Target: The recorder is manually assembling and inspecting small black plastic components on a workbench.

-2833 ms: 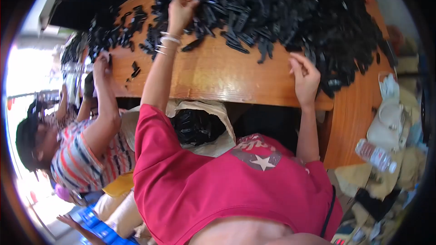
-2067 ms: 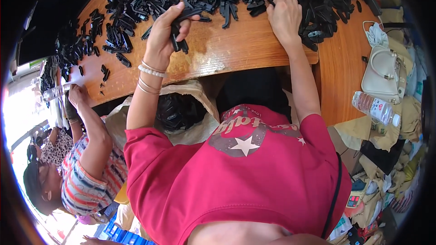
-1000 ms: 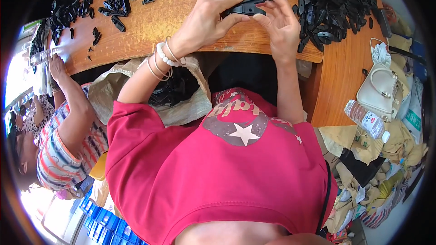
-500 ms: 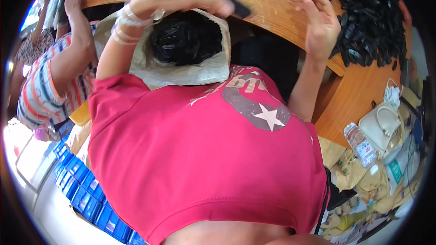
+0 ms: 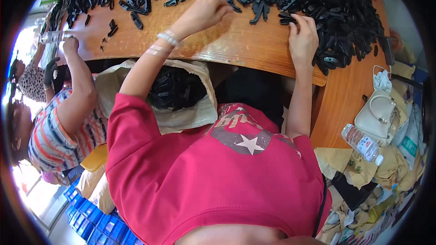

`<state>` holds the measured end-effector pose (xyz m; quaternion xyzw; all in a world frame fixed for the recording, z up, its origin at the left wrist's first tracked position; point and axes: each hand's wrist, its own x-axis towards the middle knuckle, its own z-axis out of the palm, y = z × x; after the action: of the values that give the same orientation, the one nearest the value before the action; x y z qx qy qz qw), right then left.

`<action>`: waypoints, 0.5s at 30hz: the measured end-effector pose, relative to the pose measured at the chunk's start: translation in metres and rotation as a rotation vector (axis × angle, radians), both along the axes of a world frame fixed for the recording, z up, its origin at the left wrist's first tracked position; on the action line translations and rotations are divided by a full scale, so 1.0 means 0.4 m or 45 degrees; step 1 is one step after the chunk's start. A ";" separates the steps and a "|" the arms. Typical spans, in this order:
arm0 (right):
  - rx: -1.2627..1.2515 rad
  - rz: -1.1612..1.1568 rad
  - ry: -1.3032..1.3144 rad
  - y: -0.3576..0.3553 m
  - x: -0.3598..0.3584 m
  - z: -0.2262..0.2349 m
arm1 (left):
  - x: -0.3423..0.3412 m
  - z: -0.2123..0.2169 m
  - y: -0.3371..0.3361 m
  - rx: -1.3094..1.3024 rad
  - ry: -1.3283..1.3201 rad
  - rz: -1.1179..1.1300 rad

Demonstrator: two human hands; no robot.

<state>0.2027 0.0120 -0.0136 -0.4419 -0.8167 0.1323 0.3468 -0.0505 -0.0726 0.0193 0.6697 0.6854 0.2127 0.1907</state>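
A large heap of long black plastic parts [image 5: 345,22] covers the far right of the wooden table, with more strewn along its back edge. My left hand [image 5: 206,14], with pale bands at its wrist, is over the table with its fingers curled together beside several of these parts. Whether something is between its fingertips is hidden. At the heap's near left edge, my right hand [image 5: 303,41] pinches a black plastic part [image 5: 286,18] between thumb and fingers. Below my left forearm, an open woven sack [image 5: 206,104] holds a mass of black parts [image 5: 175,88].
At left, another person in a striped shirt [image 5: 68,129] has a hand [image 5: 71,45] at the table edge. Blue crates [image 5: 97,222] stand at lower left. A white handbag [image 5: 374,120], a plastic bottle [image 5: 362,144] and crumpled bags lie at right.
My left hand has moved from over the sack to the table, and the black part it held is gone from it. My right hand has closed at the heap. The view takes in more table.
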 end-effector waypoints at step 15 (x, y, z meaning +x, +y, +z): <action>-0.566 0.383 0.442 -0.045 -0.008 0.049 | 0.018 0.019 -0.031 -0.402 -1.375 0.307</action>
<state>0.1995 -0.0061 0.0059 -0.3520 -0.7526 0.4307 0.3525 -0.0432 -0.0850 0.0268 0.3466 0.5858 0.4401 0.5857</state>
